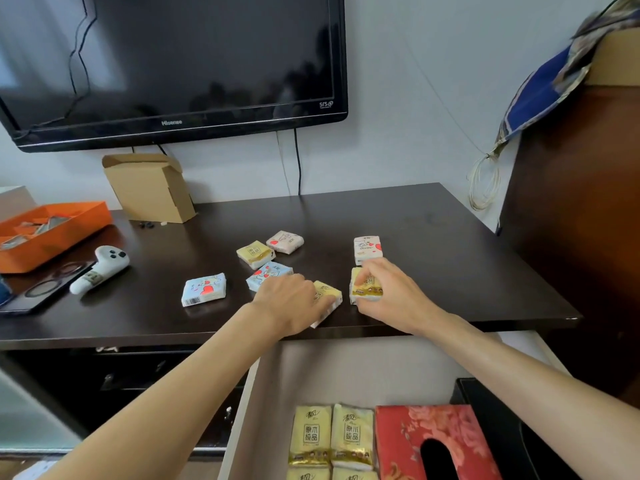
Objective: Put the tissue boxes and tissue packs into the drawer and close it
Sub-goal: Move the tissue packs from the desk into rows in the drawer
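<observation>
Small tissue packs lie on the dark desk top [415, 237]. My left hand [289, 303] closes on a yellow tissue pack [329, 294] near the front edge. My right hand [391, 289] grips another yellow pack [367, 289]. A white pack with hearts [367, 249] lies just behind it. Further left are a yellow pack [254, 253], a pink pack [284, 241], a blue pack [268, 271] and another blue pack [204, 289]. Below, the open drawer [346, 368] holds several yellow packs [332, 434], a red tissue box [429, 441] and a black box [491, 427].
An orange tray [52, 233], a cardboard box [149, 188], a white controller [100, 266] and a dark flat device [41, 289] sit on the left of the desk. A television [173, 64] hangs above. A brown cabinet [581, 220] stands at right.
</observation>
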